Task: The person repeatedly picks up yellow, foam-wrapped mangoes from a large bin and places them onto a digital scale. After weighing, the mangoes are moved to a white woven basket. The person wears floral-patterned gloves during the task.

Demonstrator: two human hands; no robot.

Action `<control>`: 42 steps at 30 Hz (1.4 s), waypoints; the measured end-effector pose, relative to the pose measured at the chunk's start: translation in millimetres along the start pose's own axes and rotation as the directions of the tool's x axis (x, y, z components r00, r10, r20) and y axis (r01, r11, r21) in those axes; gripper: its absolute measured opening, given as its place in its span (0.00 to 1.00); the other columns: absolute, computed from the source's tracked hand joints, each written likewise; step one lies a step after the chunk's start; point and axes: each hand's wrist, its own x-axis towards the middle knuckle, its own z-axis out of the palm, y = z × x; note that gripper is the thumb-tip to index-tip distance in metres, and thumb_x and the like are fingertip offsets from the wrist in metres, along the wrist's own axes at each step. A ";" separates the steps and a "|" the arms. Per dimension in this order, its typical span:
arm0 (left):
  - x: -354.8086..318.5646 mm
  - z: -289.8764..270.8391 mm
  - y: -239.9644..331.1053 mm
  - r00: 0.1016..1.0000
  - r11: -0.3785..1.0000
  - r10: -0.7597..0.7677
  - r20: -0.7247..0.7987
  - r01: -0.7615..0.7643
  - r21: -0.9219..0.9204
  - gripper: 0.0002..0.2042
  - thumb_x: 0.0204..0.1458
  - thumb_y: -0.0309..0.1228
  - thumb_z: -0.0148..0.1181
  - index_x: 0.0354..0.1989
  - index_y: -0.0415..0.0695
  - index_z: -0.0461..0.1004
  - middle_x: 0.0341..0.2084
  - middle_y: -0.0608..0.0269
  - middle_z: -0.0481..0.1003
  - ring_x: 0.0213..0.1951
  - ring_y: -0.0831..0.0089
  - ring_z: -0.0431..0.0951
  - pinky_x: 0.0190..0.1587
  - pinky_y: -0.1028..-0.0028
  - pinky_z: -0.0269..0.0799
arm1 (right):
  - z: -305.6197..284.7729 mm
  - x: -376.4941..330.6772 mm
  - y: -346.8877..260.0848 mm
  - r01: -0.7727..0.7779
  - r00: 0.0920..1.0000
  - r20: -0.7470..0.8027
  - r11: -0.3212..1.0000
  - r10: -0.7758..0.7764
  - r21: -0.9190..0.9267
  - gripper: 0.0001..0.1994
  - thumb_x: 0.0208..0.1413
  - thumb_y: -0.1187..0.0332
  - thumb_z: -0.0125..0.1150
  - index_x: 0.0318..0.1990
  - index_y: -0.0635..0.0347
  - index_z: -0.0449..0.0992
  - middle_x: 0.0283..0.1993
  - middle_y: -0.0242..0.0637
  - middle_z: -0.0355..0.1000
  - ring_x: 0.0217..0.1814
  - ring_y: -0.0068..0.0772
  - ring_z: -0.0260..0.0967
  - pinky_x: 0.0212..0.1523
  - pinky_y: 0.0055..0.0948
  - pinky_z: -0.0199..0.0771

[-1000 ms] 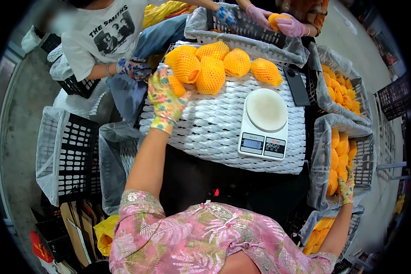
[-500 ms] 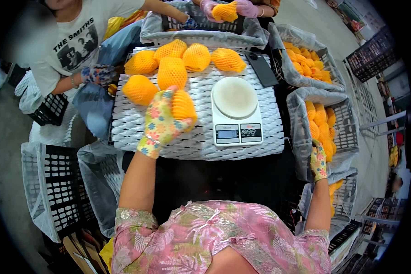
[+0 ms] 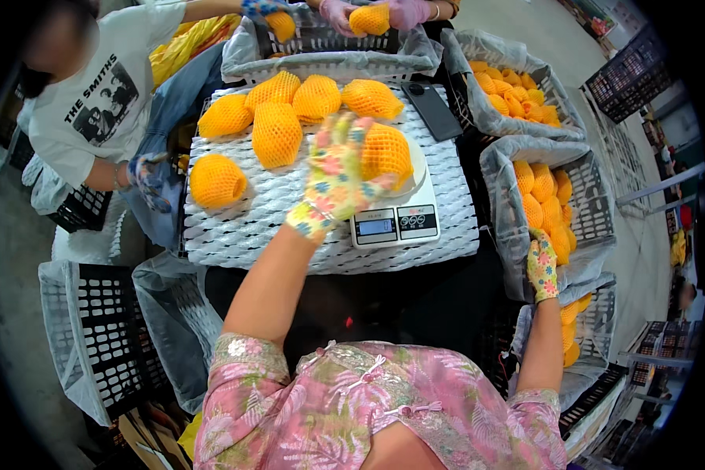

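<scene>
My left hand, in a flowered glove, has its fingers and thumb around a fruit in a yellow foam net. The fruit is over the round plate of a white kitchen scale; whether it rests on the plate cannot be told. Several more netted fruits lie left of and behind the scale, with one apart at the left. My right hand, gloved alike, lies at the near left edge of a lined crate, its fingers stretched along netted fruits.
White foam netting covers the work surface. A black phone lies behind the scale. Lined crates stand at the far side, right and left. Co-workers' gloved hands are at the left and far side, some holding netted fruits.
My left hand has carried the netted fruit rightward and away from me, over the scale. My right hand stays by the crate. At the far left, a co-worker's hand now holds a netted fruit.
</scene>
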 end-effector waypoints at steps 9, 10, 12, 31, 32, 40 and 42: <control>-89.3 -61.8 -136.5 0.916 0.841 -0.137 -0.377 0.309 0.444 0.34 0.44 0.44 0.65 0.60 0.45 0.63 0.57 0.46 0.62 0.61 0.47 0.57 0.63 0.51 0.49 | 3.4 5.5 -4.5 -0.049 0.998 0.043 0.999 0.050 -0.013 0.16 0.60 0.68 0.41 0.49 0.64 0.73 0.45 0.51 0.73 0.50 0.50 0.70 0.52 0.38 0.67; -88.7 -60.8 -139.1 0.909 0.839 -0.149 -0.388 0.324 0.437 0.33 0.45 0.44 0.64 0.60 0.45 0.63 0.57 0.46 0.62 0.61 0.46 0.57 0.63 0.51 0.49 | 1.9 6.9 -4.2 -0.047 0.999 0.022 0.999 0.047 -0.016 0.16 0.60 0.68 0.42 0.48 0.64 0.74 0.45 0.51 0.73 0.49 0.49 0.71 0.51 0.37 0.68; -93.7 -56.0 -135.1 0.897 0.805 -0.088 -0.434 0.321 0.499 0.34 0.45 0.44 0.64 0.60 0.44 0.62 0.57 0.46 0.62 0.61 0.46 0.57 0.63 0.50 0.50 | 2.4 5.4 9.8 -0.040 0.999 -0.004 0.999 0.040 0.016 0.16 0.58 0.70 0.45 0.51 0.63 0.72 0.49 0.50 0.71 0.52 0.50 0.69 0.54 0.39 0.66; -89.1 28.8 -84.0 0.980 0.974 -0.193 -0.042 0.187 -0.129 0.21 0.46 0.29 0.60 0.51 0.41 0.71 0.53 0.49 0.69 0.57 0.51 0.66 0.61 0.60 0.60 | 92.3 108.9 -282.4 0.503 0.852 0.219 0.859 -0.476 -0.089 0.40 0.41 0.47 0.65 0.62 0.55 0.62 0.63 0.56 0.58 0.63 0.53 0.61 0.62 0.41 0.62; -90.8 27.4 -84.5 0.981 0.975 -0.192 -0.044 0.185 -0.126 0.20 0.46 0.29 0.59 0.51 0.40 0.72 0.53 0.48 0.69 0.57 0.49 0.65 0.61 0.59 0.60 | 97.8 110.9 -292.7 0.472 0.859 0.279 0.875 -0.430 -0.105 0.40 0.40 0.47 0.65 0.61 0.56 0.63 0.62 0.56 0.60 0.62 0.52 0.63 0.60 0.40 0.64; -85.3 36.2 -81.6 0.984 0.976 -0.177 0.004 0.176 -0.129 0.20 0.47 0.25 0.57 0.51 0.37 0.70 0.53 0.46 0.68 0.56 0.50 0.66 0.61 0.60 0.59 | 83.0 125.4 -283.8 0.492 0.776 0.498 0.866 -0.388 -0.092 0.34 0.46 0.53 0.61 0.62 0.55 0.62 0.60 0.47 0.61 0.63 0.42 0.62 0.56 0.34 0.67; -85.7 33.2 -82.3 0.982 0.980 -0.186 0.020 0.187 -0.070 0.20 0.47 0.24 0.56 0.51 0.36 0.69 0.53 0.46 0.68 0.57 0.50 0.65 0.61 0.60 0.59 | 69.8 133.5 -268.7 0.314 0.778 0.529 0.939 -0.339 0.140 0.40 0.39 0.52 0.66 0.62 0.56 0.61 0.60 0.52 0.59 0.59 0.50 0.64 0.60 0.38 0.65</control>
